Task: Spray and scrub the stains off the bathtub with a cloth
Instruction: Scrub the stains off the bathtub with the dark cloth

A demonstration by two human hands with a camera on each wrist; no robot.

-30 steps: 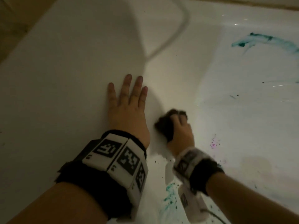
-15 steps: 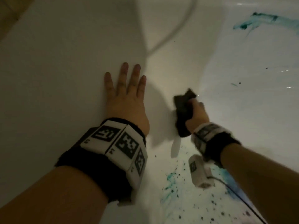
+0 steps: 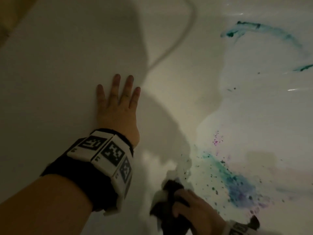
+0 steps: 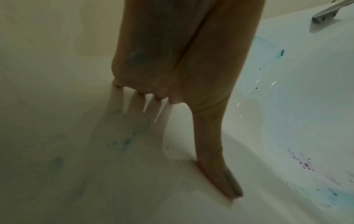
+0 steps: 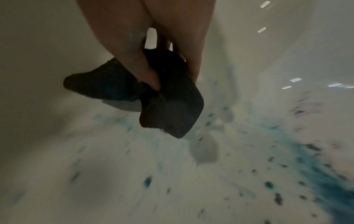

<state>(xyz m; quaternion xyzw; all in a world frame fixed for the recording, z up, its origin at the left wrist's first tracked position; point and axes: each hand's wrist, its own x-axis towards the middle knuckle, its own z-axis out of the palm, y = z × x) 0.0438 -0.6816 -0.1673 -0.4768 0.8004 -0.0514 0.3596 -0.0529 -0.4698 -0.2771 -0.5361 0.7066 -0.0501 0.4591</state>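
Right hand (image 3: 194, 209) pulled the dark cloth (image 3: 169, 197) back down the bathtub (image 3: 67, 65) wall toward the person, from beside the left hand's wrist to the near end of the tub floor. It now grips the cloth bunched at the edge of the teal-blue stain (image 3: 237, 185). Camera view shifted, so that stain patch now shows.

Dim, warm light; tan floor (image 3: 11, 12) at top left (blurred), metal faucet (image 4: 325, 19) beyond.
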